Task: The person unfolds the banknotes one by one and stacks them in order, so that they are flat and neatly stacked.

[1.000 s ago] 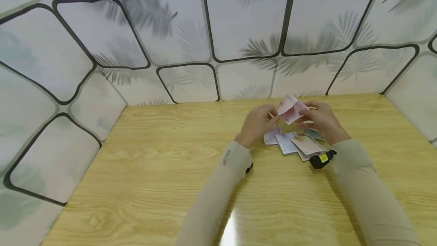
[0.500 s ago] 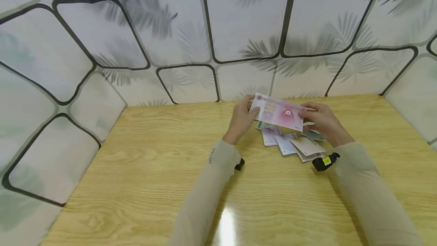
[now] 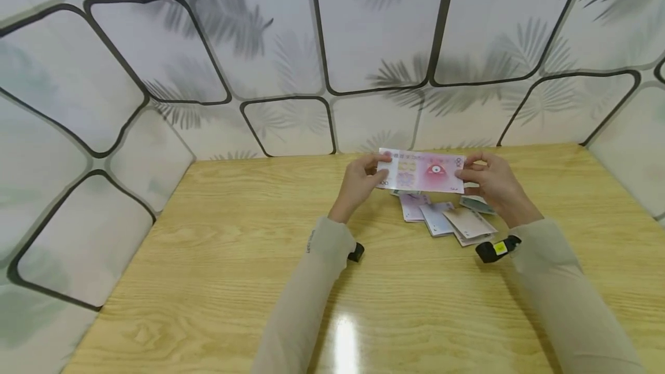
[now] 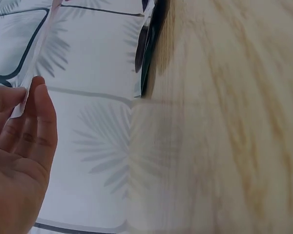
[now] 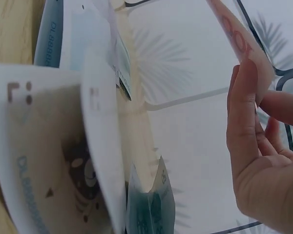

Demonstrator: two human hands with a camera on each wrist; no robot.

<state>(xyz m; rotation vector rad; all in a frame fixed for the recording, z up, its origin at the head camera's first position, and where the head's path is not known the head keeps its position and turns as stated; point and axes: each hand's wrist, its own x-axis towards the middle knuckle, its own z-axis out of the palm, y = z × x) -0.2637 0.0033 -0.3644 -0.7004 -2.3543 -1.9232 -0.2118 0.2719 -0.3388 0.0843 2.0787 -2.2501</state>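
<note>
A pink banknote point(image 3: 422, 171) is stretched flat between both hands above the table. My left hand point(image 3: 358, 184) pinches its left end with thumb and fingers; in the left wrist view the note point(image 4: 38, 53) is seen edge-on in the left hand point(image 4: 24, 156). At the right end, my right hand point(image 3: 496, 183) pinches the note, and the right wrist view shows the same grip by the right hand point(image 5: 266, 156). Below it lie folded notes: a purple one point(image 3: 413, 210), a blue one point(image 3: 436, 219), brownish ones point(image 3: 470, 223) and a green one point(image 3: 477, 205).
The light wood table point(image 3: 234, 258) meets a patterned wall point(image 3: 374, 27) just behind the hands. Another patterned wall panel point(image 3: 67, 149) stands along the left side. Black wrist devices sit at the left cuff point(image 3: 356, 252) and right cuff point(image 3: 497, 249).
The pink note was folded between the hands and is now spread out and level. My left hand has moved left, while the right hand has shifted only slightly.
</note>
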